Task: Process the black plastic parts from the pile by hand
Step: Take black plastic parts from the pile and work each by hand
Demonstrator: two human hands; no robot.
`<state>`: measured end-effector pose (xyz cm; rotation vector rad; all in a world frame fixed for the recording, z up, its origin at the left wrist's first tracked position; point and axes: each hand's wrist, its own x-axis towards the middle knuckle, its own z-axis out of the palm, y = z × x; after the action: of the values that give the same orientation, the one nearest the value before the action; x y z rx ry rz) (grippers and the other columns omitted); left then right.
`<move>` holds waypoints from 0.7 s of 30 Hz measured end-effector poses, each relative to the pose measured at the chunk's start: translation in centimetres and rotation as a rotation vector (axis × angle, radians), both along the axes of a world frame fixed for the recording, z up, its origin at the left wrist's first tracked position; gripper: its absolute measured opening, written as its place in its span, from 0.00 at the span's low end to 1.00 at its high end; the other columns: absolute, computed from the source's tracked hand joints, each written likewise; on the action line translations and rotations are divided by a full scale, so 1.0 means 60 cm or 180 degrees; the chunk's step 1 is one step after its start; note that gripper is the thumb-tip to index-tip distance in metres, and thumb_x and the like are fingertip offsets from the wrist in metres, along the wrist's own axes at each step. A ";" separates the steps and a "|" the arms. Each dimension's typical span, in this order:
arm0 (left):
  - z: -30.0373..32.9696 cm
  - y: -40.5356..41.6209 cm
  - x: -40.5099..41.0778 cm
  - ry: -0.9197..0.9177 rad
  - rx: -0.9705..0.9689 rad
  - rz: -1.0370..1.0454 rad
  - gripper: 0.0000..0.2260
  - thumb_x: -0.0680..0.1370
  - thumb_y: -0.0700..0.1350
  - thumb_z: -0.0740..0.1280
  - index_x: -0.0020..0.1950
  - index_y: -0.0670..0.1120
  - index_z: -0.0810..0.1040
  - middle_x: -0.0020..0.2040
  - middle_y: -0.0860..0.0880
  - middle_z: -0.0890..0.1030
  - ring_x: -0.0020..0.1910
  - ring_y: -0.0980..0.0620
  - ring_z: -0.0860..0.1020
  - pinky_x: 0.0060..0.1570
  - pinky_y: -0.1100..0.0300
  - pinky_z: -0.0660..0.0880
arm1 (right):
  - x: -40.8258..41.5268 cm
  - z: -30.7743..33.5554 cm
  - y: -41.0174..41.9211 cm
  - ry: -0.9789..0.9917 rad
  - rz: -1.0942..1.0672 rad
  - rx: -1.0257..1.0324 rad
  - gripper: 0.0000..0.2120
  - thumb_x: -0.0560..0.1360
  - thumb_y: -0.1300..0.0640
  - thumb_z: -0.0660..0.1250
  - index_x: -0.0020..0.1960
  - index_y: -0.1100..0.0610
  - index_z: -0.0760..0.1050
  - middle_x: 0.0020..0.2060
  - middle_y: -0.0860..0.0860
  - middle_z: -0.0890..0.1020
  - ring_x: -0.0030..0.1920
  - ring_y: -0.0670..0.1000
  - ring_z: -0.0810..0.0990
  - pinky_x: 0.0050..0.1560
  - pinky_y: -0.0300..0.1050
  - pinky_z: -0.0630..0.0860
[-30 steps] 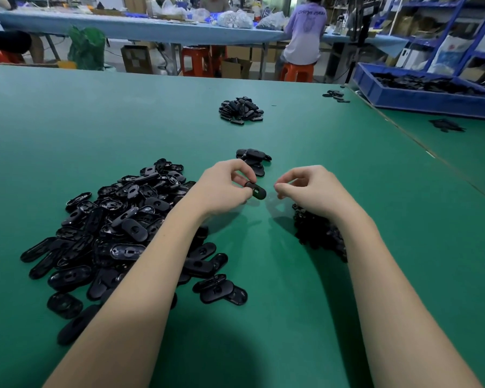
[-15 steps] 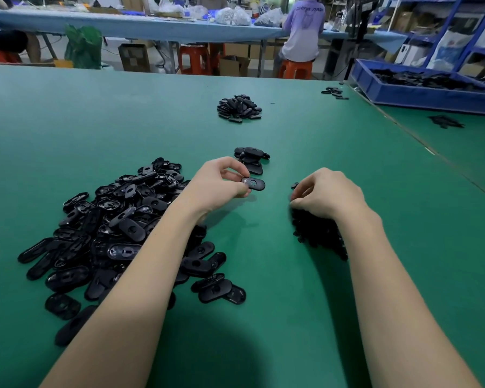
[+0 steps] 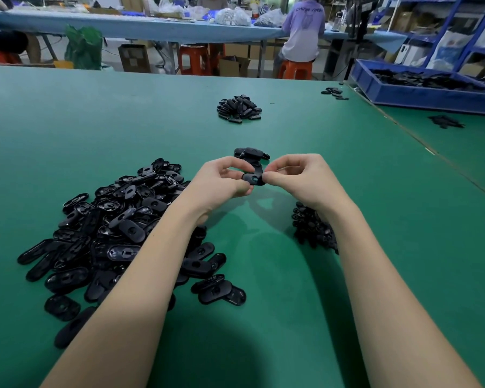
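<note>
A big pile of flat oval black plastic parts [image 3: 118,231] lies on the green table [image 3: 375,247] to my left. One oval part [image 3: 254,179] is held above the table between both hands. My left hand [image 3: 221,183] pinches its left end and my right hand [image 3: 300,177] pinches its right end with fingertips. Just beyond my hands lies a small stack of the same parts [image 3: 251,155]. A heap of small black pieces [image 3: 314,229] sits under my right wrist, partly hidden by the forearm.
Another heap of black parts [image 3: 239,109] lies farther back at the centre, a few loose ones [image 3: 335,93] at the far right. A blue bin [image 3: 420,92] of black parts stands on the adjoining table. A person [image 3: 303,32] sits on an orange stool beyond.
My right hand has come up from the small heap and met the left hand, now pinching the right end of the part that the left hand alone held.
</note>
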<state>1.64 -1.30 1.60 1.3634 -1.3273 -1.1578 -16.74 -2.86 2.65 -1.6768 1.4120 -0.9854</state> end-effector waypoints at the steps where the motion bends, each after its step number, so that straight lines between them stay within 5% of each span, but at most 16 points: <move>1: 0.001 0.000 -0.001 0.0018 -0.0002 0.0012 0.13 0.73 0.28 0.70 0.54 0.42 0.82 0.37 0.50 0.84 0.38 0.55 0.82 0.44 0.68 0.78 | 0.003 -0.001 0.000 -0.0025 -0.0016 -0.0010 0.03 0.72 0.53 0.76 0.40 0.50 0.85 0.31 0.45 0.81 0.30 0.43 0.73 0.30 0.31 0.67; 8: 0.003 0.001 -0.001 0.0036 -0.0045 -0.0060 0.12 0.74 0.30 0.71 0.54 0.43 0.82 0.43 0.47 0.86 0.40 0.55 0.81 0.51 0.65 0.79 | 0.003 -0.008 -0.006 -0.0108 -0.0068 0.0173 0.01 0.73 0.55 0.77 0.44 0.50 0.86 0.37 0.44 0.86 0.35 0.41 0.78 0.37 0.33 0.71; 14: 0.001 -0.001 -0.002 0.0036 -0.0052 -0.0126 0.11 0.74 0.32 0.72 0.52 0.46 0.82 0.42 0.50 0.86 0.41 0.56 0.82 0.54 0.64 0.78 | 0.003 -0.006 -0.004 -0.0061 -0.0070 0.0241 0.00 0.74 0.54 0.76 0.44 0.50 0.86 0.33 0.46 0.83 0.25 0.39 0.70 0.28 0.32 0.66; 21: 0.001 -0.002 -0.001 -0.0112 -0.0137 -0.0194 0.11 0.74 0.34 0.73 0.50 0.49 0.85 0.39 0.54 0.85 0.41 0.59 0.82 0.51 0.67 0.78 | 0.003 0.000 -0.004 0.0145 -0.0092 0.0078 0.06 0.72 0.52 0.78 0.45 0.49 0.81 0.35 0.46 0.86 0.25 0.37 0.73 0.25 0.29 0.66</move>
<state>1.60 -1.44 1.65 1.3258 -1.4197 -1.1440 -16.57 -3.09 2.63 -1.6748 1.4760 -0.9475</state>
